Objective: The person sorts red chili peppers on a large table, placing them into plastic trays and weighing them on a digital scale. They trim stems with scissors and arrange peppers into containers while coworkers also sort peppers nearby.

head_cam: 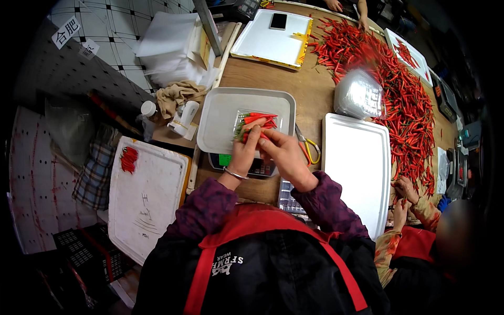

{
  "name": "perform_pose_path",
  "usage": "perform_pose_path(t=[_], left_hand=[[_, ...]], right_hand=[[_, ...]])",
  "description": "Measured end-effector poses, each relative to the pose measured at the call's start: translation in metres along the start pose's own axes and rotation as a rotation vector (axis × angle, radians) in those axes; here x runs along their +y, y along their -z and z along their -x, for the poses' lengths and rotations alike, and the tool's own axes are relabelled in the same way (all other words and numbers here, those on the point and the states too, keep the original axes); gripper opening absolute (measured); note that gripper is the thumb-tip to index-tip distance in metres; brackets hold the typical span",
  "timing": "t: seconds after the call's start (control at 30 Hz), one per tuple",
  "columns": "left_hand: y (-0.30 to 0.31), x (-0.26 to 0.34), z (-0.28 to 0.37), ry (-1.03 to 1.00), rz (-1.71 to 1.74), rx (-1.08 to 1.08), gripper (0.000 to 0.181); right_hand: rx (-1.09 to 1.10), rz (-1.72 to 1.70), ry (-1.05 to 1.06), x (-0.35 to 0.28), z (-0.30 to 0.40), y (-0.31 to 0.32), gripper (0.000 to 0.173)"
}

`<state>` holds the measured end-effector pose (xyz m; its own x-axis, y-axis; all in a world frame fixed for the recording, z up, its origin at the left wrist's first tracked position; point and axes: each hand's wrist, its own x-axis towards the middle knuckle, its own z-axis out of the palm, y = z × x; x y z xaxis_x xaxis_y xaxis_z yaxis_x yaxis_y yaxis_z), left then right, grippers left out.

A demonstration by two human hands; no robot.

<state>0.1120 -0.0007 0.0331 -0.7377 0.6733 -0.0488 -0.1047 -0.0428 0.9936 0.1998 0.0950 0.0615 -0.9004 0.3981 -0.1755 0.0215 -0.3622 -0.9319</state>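
Note:
My left hand, with a metal bangle at its wrist, grips a few red chillies whose green stems point left. Fingertips of my right hand close on the same small bunch from the right; its far end is partly hidden by the fingers. Just beneath, more red chillies lie in a clear plastic punnet. That punnet rests on the grey pan of a digital scale with a lit green display.
Scissors lie right of the scale, beside a white foam lid. Stacked clear punnets stand against a large chilli heap. Another white lid carries a phone. A co-worker's hands handle chillies at right.

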Motion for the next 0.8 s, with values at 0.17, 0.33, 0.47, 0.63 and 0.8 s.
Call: perform_pose_path(t=[0.17,0.33,0.47,0.63,0.8], left_hand=[[0.040,0.009,-0.010,-0.015,-0.173,0.298,0.048],[0.070,-0.013,-0.013,-0.153,-0.266,0.417,0.037],[0.072,-0.024,-0.010,-0.223,-0.360,0.418,0.030],[0.068,-0.020,-0.010,-0.228,-0.374,0.388,0.029],[0.076,-0.022,-0.015,-0.211,-0.322,0.386,0.030]], right_hand=[[0.105,0.426,0.086,0.013,-0.046,0.030,0.027],[0.122,0.877,0.581,0.039,-0.071,0.024,0.027],[0.144,1.048,0.544,0.033,-0.067,0.016,0.024],[0.169,1.039,0.572,0.033,-0.064,0.025,0.027],[0.169,0.986,0.585,0.033,-0.068,0.034,0.026]])
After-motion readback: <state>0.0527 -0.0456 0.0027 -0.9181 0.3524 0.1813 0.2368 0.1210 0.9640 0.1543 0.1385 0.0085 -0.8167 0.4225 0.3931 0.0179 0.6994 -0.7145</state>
